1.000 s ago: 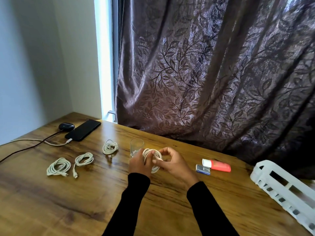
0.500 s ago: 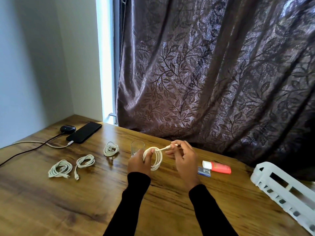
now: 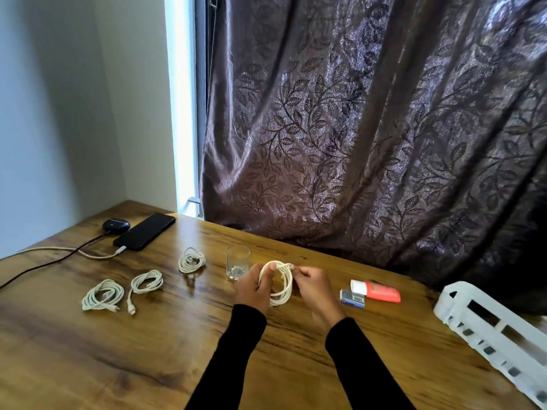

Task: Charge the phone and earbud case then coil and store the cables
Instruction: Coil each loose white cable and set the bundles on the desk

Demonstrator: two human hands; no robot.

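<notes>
Hands meet over the wooden surface (image 3: 148,359): the left hand (image 3: 251,287) has its grip closed around a coiled white cable (image 3: 279,281), while the right hand (image 3: 313,287) pinches the cable's loose end at the top of the loop. Phone (image 3: 145,231) and earbud case (image 3: 116,225) lie plugged in, far left. Three coiled cables (image 3: 191,259) rest nearby. Small box (image 3: 352,298) shows a barcode, writing unreadable.
</notes>
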